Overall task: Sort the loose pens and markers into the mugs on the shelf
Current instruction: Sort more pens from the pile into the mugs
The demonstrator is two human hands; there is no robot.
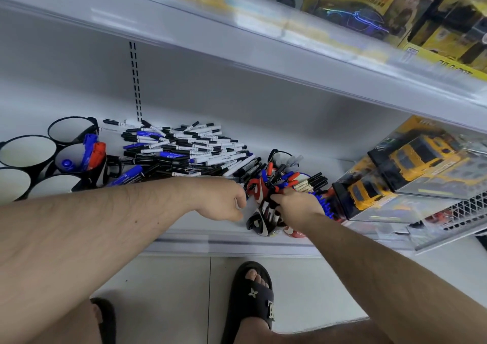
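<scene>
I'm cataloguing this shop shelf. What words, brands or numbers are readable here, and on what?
None reads for certain.
Pens in the pile: barrel print too small.
Yellow boxes on the upper shelf: dark lettering, blurred.
Toy truck boxes: print blurred.
Patterned mug: bold shapes, not legible.
Sandal: emblem only.

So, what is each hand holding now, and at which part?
The right hand grips the rim of the patterned mug full of markers. The left hand is curled beside it; whether it holds anything cannot be told.
</scene>
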